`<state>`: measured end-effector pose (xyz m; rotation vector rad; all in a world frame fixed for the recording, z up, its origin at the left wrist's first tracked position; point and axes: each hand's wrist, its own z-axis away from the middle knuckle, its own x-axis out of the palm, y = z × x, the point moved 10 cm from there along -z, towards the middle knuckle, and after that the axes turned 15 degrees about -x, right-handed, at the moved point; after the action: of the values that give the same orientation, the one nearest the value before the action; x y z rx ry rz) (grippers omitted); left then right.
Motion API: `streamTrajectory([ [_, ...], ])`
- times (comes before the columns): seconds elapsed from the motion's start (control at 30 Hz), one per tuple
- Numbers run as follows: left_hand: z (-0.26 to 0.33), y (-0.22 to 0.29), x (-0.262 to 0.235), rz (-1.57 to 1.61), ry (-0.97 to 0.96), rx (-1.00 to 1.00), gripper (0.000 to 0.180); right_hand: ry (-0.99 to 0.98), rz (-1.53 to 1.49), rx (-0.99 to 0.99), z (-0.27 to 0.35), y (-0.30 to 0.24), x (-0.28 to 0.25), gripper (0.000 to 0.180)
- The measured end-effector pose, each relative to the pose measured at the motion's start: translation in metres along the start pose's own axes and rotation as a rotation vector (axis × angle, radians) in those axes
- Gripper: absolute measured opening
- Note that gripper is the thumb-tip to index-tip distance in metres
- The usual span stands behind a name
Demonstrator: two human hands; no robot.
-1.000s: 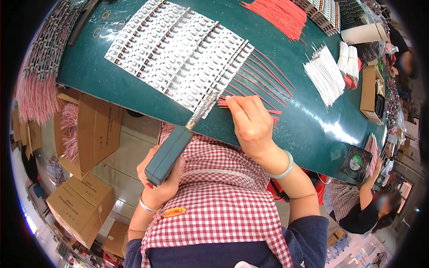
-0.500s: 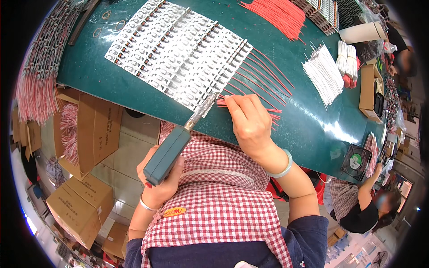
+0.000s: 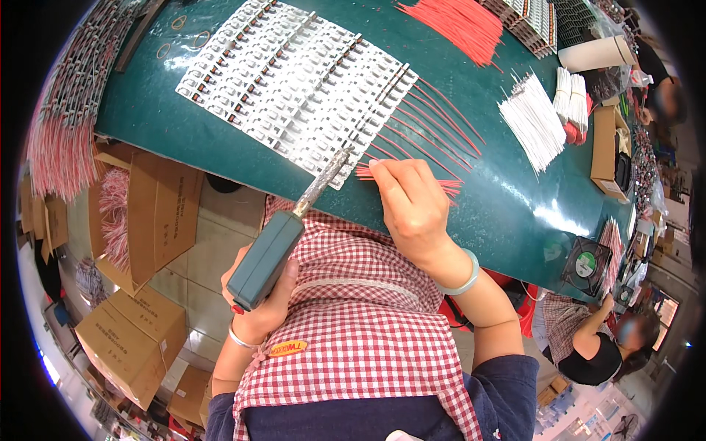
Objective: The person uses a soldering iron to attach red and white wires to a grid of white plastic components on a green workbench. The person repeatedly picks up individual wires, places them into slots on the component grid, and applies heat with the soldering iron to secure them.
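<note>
My left hand (image 3: 266, 303) is wrapped round the dark green handle of a soldering iron (image 3: 269, 253). The iron's metal tip reaches the near right corner of a white sheet of small circuit boards (image 3: 294, 95). With fingers pinched, my right hand (image 3: 413, 209) holds a small bundle of red wires (image 3: 363, 173) just right of that corner, their other ends showing past my palm. From the sheet's right edge several red wires (image 3: 441, 121) fan out over the green table. Whether the tip touches a board is too fine to tell.
Loose red wires (image 3: 456, 29) and white wires (image 3: 533, 121) lie farther back on the table (image 3: 507, 206). A small black fan (image 3: 586, 266) stands at its right edge. Finished-looking wired strips (image 3: 70, 132) hang at left, above cardboard boxes (image 3: 136, 342). Another person (image 3: 599, 345) works at right.
The soldering iron in my left hand has shifted slightly left, its tip moving off to the left of the wire bundle. My right hand stays nearly in place, still pinching the red wires.
</note>
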<state>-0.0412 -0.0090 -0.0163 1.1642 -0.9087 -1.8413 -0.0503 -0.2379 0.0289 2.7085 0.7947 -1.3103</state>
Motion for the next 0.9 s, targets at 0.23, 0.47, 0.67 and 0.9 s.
streamTrajectory([
  [0.23,-0.001,0.016,0.002,-0.094,-0.029,0.057,0.026,-0.028,-0.003,0.034,0.003,-0.002,0.006,0.029],
  [0.47,-0.003,0.021,0.006,-0.09,-0.055,0.068,0.025,-0.055,0.046,0.016,0.001,-0.005,0.008,0.03],
  [0.67,-0.003,0.026,0.007,-0.087,-0.053,0.08,0.022,-0.068,0.075,-0.001,0.0,-0.008,0.008,0.031],
  [0.9,0.002,0.004,0.001,-0.07,-0.044,0.018,0.025,-0.072,0.085,-0.005,0.0,-0.009,0.01,0.031],
])
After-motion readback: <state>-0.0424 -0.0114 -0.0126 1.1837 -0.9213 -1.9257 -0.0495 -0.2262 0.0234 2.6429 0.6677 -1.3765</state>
